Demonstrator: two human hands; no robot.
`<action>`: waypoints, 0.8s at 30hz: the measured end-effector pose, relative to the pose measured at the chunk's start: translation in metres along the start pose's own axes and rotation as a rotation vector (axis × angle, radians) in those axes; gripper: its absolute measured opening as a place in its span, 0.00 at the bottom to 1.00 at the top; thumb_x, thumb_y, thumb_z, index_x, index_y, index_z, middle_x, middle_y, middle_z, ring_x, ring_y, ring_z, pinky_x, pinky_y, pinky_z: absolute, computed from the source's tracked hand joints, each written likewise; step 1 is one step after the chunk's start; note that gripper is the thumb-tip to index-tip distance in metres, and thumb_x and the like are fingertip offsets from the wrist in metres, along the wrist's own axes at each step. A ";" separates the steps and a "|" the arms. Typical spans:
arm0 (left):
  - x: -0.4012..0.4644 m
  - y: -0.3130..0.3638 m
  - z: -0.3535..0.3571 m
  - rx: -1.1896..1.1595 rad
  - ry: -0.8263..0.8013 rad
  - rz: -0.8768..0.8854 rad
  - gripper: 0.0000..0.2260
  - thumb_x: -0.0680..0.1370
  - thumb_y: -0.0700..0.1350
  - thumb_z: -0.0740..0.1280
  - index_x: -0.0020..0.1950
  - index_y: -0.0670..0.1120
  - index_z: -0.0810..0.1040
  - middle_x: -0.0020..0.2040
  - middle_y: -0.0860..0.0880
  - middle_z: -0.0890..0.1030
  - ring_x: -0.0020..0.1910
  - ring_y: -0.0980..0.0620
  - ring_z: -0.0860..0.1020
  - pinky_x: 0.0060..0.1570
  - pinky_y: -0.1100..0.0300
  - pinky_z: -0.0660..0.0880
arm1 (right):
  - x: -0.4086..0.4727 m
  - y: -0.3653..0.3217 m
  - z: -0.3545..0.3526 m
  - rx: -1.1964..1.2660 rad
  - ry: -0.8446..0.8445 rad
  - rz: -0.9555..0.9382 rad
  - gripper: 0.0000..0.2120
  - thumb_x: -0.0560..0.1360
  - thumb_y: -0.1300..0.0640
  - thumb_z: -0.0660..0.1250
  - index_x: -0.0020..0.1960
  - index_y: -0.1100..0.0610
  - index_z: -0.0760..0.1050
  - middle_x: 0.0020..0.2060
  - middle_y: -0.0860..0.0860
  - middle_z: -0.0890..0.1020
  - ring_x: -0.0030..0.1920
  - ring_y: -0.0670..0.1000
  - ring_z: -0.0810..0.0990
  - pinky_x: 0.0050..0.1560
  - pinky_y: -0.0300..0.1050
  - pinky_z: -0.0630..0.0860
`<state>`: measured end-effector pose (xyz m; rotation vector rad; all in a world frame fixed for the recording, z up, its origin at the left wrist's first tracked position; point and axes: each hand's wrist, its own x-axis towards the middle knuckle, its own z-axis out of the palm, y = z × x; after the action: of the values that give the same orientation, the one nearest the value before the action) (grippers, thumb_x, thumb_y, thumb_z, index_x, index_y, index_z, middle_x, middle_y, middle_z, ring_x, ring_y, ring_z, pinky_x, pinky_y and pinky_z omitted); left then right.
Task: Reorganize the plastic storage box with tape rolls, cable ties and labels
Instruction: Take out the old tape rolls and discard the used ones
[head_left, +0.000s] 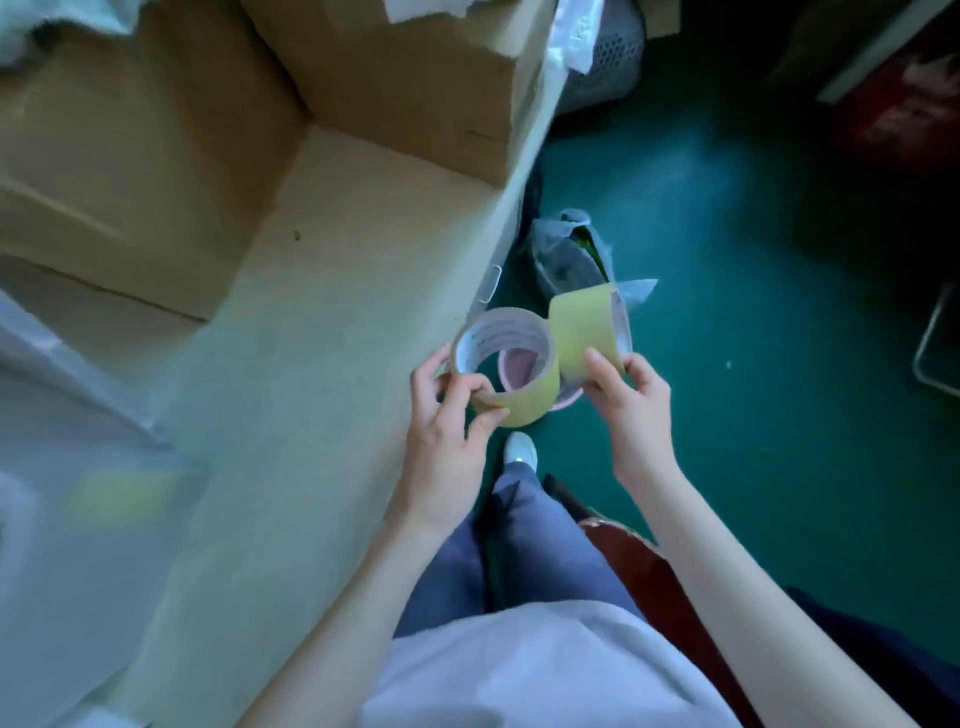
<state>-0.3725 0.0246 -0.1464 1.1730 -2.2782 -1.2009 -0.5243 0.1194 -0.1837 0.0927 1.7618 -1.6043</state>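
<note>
Two yellowish tape rolls are held side by side above the green floor, just right of the table edge. My left hand (447, 415) grips the left tape roll (511, 364), thumb and fingers curled round its lower rim, its open core facing up. My right hand (631, 400) pinches the right tape roll (587, 327), which stands on edge with its broad band toward me. A pink ring (519, 371) shows through and under the left roll; what holds it is hidden. A translucent plastic storage box (78, 467) sits blurred at the lower left.
Brown cardboard boxes (156, 156) stand on the pale table (311, 364) to the left. On the floor lie a grey bag (566, 254) and a perforated basket (608, 57). A dark red chair (639, 571) is beneath me, my shoe (519, 449) below the rolls.
</note>
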 end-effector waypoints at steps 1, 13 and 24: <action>0.007 -0.004 0.012 -0.005 -0.045 -0.015 0.06 0.72 0.34 0.70 0.48 0.38 0.77 0.63 0.46 0.66 0.60 0.68 0.68 0.60 0.77 0.61 | 0.009 0.006 -0.007 -0.015 0.025 0.019 0.09 0.73 0.57 0.71 0.36 0.56 0.73 0.31 0.44 0.79 0.36 0.45 0.76 0.48 0.46 0.71; 0.058 -0.105 0.143 0.068 -0.359 -0.366 0.04 0.75 0.36 0.69 0.49 0.39 0.78 0.66 0.42 0.64 0.57 0.53 0.69 0.57 0.74 0.57 | 0.103 0.110 -0.057 -0.337 0.070 0.128 0.14 0.76 0.52 0.66 0.34 0.56 0.69 0.32 0.49 0.71 0.34 0.48 0.66 0.39 0.46 0.64; 0.118 -0.252 0.260 0.144 -0.309 -0.514 0.05 0.73 0.38 0.71 0.49 0.41 0.81 0.63 0.44 0.66 0.56 0.47 0.73 0.58 0.67 0.63 | 0.208 0.254 -0.075 -0.289 0.085 0.436 0.14 0.75 0.47 0.67 0.38 0.55 0.71 0.39 0.53 0.79 0.38 0.53 0.78 0.46 0.51 0.74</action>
<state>-0.4677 -0.0059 -0.5137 1.8194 -2.3894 -1.5022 -0.5796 0.1553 -0.5139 0.3835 1.8631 -1.0407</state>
